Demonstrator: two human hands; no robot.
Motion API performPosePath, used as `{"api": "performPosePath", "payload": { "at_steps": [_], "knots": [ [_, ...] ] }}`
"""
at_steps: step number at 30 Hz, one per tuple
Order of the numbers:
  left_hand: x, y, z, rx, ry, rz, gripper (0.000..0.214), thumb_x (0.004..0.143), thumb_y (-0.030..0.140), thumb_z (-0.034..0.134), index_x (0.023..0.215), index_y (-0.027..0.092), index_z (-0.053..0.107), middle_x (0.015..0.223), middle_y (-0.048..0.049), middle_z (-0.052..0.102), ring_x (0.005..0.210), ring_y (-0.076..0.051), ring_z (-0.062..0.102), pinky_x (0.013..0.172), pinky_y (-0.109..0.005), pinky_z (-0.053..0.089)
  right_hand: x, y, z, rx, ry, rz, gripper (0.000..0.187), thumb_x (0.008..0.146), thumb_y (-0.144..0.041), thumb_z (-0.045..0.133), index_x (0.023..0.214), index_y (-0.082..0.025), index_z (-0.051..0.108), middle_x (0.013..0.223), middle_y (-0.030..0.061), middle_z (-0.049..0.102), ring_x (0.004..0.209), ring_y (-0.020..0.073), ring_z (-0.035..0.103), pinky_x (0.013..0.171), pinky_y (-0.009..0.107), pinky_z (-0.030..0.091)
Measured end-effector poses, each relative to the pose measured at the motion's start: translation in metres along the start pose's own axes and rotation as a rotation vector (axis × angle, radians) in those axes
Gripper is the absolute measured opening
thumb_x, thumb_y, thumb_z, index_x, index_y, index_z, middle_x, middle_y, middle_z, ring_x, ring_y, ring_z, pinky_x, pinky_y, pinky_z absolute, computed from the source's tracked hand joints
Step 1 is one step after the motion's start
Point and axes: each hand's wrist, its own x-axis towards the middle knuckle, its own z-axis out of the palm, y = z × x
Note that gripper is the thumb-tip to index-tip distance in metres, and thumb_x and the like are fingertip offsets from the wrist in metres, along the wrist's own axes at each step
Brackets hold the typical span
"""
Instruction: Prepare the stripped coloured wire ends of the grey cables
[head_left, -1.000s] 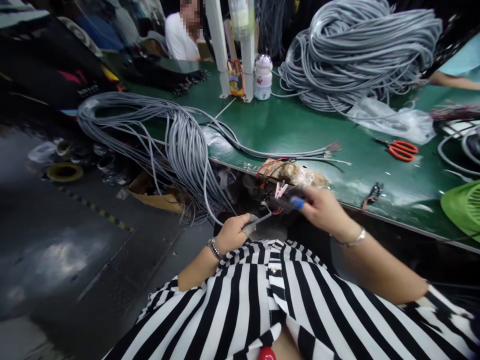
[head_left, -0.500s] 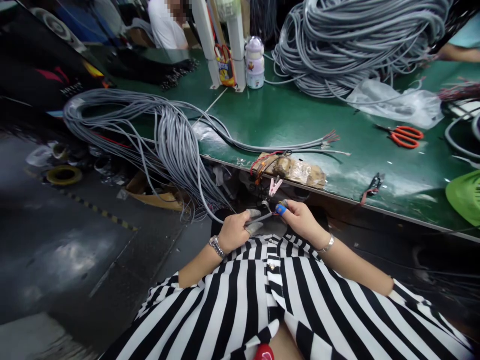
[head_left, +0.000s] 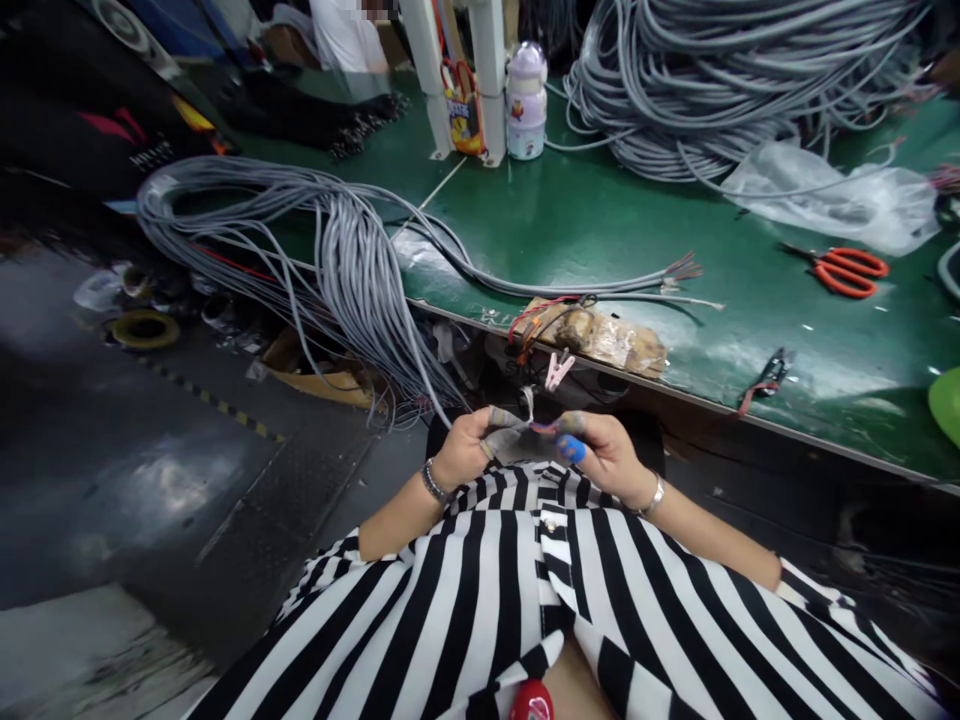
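Observation:
Just in front of the striped shirt, my left hand (head_left: 466,447) pinches the end of a grey cable (head_left: 433,385) with covered fingertips. Thin coloured wires (head_left: 543,428) come out of that end and reach to my right hand (head_left: 606,452). The right fingers, one wrapped in blue, are closed on the wires. A whitish strand (head_left: 529,402) stands up beside the wires. Just beyond the hands, a pink clip (head_left: 559,371) hangs at the table edge, below a taped brown block (head_left: 600,338).
A looped bundle of grey cable (head_left: 352,260) hangs over the edge of the green table (head_left: 510,225). Orange-handled scissors (head_left: 851,271) and small snips (head_left: 769,380) lie to the right. Behind are a large cable coil (head_left: 720,90), a plastic bag (head_left: 832,195) and a bottle (head_left: 526,105).
My hands have come closer together, and the left fingers now pinch nearer the cable's end. More of the coloured wires shows between them. The view has shifted slightly.

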Motion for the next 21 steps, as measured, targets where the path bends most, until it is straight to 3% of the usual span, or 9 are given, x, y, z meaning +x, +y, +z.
{"api": "performPosePath", "payload": {
  "at_steps": [2,4,8,10,13,15,17,19,21],
  "knots": [
    [-0.001,-0.005,-0.001,-0.159,-0.049,-0.136,0.034,0.078,0.047,0.070,0.083,0.013,0.068,0.059,0.0001,0.062,0.045,-0.006,0.050,0.048,-0.019,0.043,0.000,0.001,-0.004,0.046,0.136,0.005,0.022,0.089,-0.041,0.055,0.097,-0.022,0.064,0.080,0.0057,0.065,0.068,0.0173,0.060,0.064,0.031,0.049],
    [-0.003,-0.008,-0.002,-0.270,-0.096,-0.229,0.038,0.075,0.049,0.072,0.083,0.012,0.066,0.053,0.0017,0.060,0.041,-0.006,0.048,0.044,-0.018,0.039,0.003,0.000,-0.004,0.012,0.159,0.024,0.027,0.089,-0.036,0.056,0.112,-0.023,0.061,0.092,0.0081,0.067,0.074,0.0194,0.063,0.068,0.033,0.052],
    [-0.003,-0.009,-0.002,-0.339,-0.204,-0.307,0.043,0.071,0.051,0.075,0.083,0.011,0.064,0.058,-0.0028,0.066,0.052,-0.011,0.061,0.050,-0.018,0.044,0.012,-0.003,0.001,-0.232,-0.101,-0.190,0.040,0.088,-0.025,0.053,0.128,-0.023,0.055,0.121,0.0115,0.062,0.100,0.0229,0.063,0.085,0.037,0.053],
    [-0.003,-0.009,-0.003,-0.338,-0.267,-0.326,0.045,0.070,0.053,0.075,0.083,0.011,0.063,0.062,-0.0043,0.067,0.052,-0.011,0.061,0.049,-0.018,0.044,0.014,0.000,0.005,-0.315,-0.168,-0.302,0.036,0.088,-0.019,0.049,0.123,-0.023,0.057,0.117,0.0109,0.064,0.101,0.0210,0.063,0.085,0.034,0.053],
    [-0.003,-0.010,-0.006,-0.321,-0.358,-0.347,0.046,0.070,0.054,0.075,0.084,0.011,0.062,0.061,-0.0028,0.066,0.043,-0.008,0.054,0.042,-0.016,0.039,0.013,0.007,0.005,-0.362,-0.196,-0.312,0.023,0.089,-0.016,0.047,0.104,-0.021,0.064,0.092,0.0087,0.067,0.079,0.0176,0.063,0.068,0.028,0.051],
    [-0.003,-0.010,-0.009,-0.286,-0.380,-0.330,0.048,0.071,0.055,0.073,0.088,0.011,0.064,0.056,0.0001,0.062,0.038,-0.005,0.047,0.040,-0.016,0.036,0.011,0.009,0.002,-0.296,-0.224,-0.245,0.017,0.090,-0.019,0.048,0.094,-0.020,0.065,0.083,0.0073,0.065,0.072,0.0163,0.060,0.064,0.027,0.049],
    [-0.001,-0.009,-0.012,-0.232,-0.403,-0.278,0.050,0.072,0.057,0.071,0.091,0.011,0.068,0.056,-0.0003,0.062,0.042,-0.006,0.049,0.044,-0.017,0.040,0.009,0.009,-0.002,-0.146,-0.290,-0.124,0.018,0.092,-0.027,0.050,0.087,-0.019,0.065,0.079,0.0056,0.063,0.069,0.0149,0.058,0.064,0.026,0.048],
    [0.004,-0.004,-0.013,-0.145,-0.454,-0.203,0.048,0.074,0.057,0.069,0.091,0.012,0.072,0.065,-0.0047,0.067,0.056,-0.012,0.060,0.057,-0.022,0.050,0.007,0.009,-0.003,0.023,-0.327,0.044,0.027,0.092,-0.039,0.052,0.079,-0.018,0.063,0.072,0.0028,0.060,0.064,0.0131,0.054,0.061,0.025,0.046],
    [0.010,0.003,-0.012,-0.031,-0.510,-0.115,0.041,0.077,0.052,0.069,0.091,0.014,0.074,0.078,-0.0087,0.072,0.074,-0.018,0.067,0.072,-0.028,0.054,0.004,0.013,-0.002,0.156,-0.277,0.233,0.038,0.088,-0.051,0.055,0.070,-0.017,0.057,0.063,-0.0004,0.054,0.057,0.0106,0.046,0.055,0.024,0.041]
  ]
}}
